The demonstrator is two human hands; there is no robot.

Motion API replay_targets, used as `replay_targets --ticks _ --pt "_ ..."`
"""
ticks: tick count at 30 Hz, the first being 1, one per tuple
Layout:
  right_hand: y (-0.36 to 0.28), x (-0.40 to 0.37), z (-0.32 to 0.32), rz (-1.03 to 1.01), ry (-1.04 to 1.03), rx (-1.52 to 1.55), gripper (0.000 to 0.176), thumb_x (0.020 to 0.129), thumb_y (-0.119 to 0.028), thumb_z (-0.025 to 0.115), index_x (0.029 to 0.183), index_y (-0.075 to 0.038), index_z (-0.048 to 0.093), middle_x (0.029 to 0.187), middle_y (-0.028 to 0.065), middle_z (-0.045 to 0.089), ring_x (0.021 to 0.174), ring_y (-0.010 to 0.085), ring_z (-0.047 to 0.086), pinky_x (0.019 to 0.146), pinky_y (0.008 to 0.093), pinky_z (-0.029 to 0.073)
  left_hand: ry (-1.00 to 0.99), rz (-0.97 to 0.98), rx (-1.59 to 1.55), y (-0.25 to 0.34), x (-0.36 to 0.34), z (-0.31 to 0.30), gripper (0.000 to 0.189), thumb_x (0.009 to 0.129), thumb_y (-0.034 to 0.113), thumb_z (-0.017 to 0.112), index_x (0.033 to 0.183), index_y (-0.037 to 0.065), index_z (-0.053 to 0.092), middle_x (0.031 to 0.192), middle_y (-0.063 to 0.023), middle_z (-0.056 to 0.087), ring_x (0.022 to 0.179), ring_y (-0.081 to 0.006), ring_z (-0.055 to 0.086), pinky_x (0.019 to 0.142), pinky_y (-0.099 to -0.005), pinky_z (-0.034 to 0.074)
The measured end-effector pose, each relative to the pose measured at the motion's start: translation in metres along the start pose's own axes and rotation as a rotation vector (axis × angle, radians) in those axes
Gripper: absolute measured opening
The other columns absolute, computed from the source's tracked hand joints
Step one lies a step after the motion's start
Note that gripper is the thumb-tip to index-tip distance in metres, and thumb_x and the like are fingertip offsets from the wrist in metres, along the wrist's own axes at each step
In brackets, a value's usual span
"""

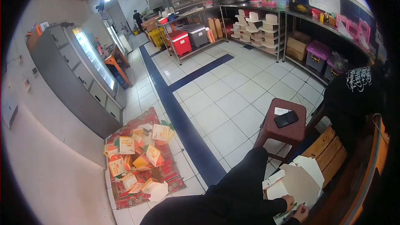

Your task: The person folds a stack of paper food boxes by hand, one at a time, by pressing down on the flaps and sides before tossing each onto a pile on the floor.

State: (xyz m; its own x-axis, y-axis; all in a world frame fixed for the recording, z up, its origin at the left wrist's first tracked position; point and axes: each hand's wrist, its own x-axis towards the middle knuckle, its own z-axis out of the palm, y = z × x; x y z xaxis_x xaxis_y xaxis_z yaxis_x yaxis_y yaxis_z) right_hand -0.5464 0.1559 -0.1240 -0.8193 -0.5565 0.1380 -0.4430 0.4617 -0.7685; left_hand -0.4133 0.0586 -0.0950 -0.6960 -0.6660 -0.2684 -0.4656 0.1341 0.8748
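An unfolded white cardboard food box [298,179] lies to my right, with its flaps spread. My left hand [287,202] is closed on the near edge of this box, fingers bent. Right beside it, my right hand [301,213] pinches the same edge, with a small green printed patch showing close to the fingers. The fingertips are partly hidden, and the lower part of the box runs out of view.
Folded orange-and-white boxes [127,146] are heaped on a red patterned mat [175,179] at left. A brown stool [287,133] carries a phone [286,119]. A wooden slatted surface [329,152] adjoins the box. Black cloth [354,96] is at right; shelves hold stacked white cartons [269,27].
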Motion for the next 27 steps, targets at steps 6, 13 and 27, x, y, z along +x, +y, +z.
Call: replay_targets --ticks 6,13,27 --pt "-0.008 -0.011 0.003 0.077 -0.006 0.103 0.019 0.085 -0.017 0.071 0.079 -0.002 0.060 0.068 0.0069 0.058 0.058 0.0180 0.052 0.057 0.0354 0.045 0.207 -0.053 -0.040 -0.023 0.013 0.034 0.023 0.076 0.028 0.066 0.073 0.005 0.069 0.070 -0.0186 0.066 0.068 -0.0361 0.066 0.064 -0.0445 0.053" --pt "-0.038 -0.019 -0.001 0.107 0.008 -0.271 0.017 0.083 -0.016 0.071 0.080 -0.005 0.059 0.070 0.0099 0.063 0.064 0.0271 0.063 0.063 0.0412 0.050 0.218 -0.054 -0.097 -0.016 0.017 0.020 0.024 0.078 0.027 0.066 0.072 0.004 0.068 0.070 -0.0185 0.066 0.067 -0.0363 0.066 0.063 -0.0441 0.053" --pt "-0.010 -0.033 0.017 -0.043 0.002 -0.308 0.025 0.081 -0.019 0.075 0.082 -0.002 0.057 0.072 0.0127 0.060 0.063 0.0269 0.059 0.064 0.0388 0.048 0.113 -0.119 -0.126 -0.023 0.019 0.025 0.025 0.080 0.031 0.066 0.079 0.006 0.063 0.081 -0.0196 0.067 0.081 -0.0366 0.067 0.070 -0.0452 0.053"
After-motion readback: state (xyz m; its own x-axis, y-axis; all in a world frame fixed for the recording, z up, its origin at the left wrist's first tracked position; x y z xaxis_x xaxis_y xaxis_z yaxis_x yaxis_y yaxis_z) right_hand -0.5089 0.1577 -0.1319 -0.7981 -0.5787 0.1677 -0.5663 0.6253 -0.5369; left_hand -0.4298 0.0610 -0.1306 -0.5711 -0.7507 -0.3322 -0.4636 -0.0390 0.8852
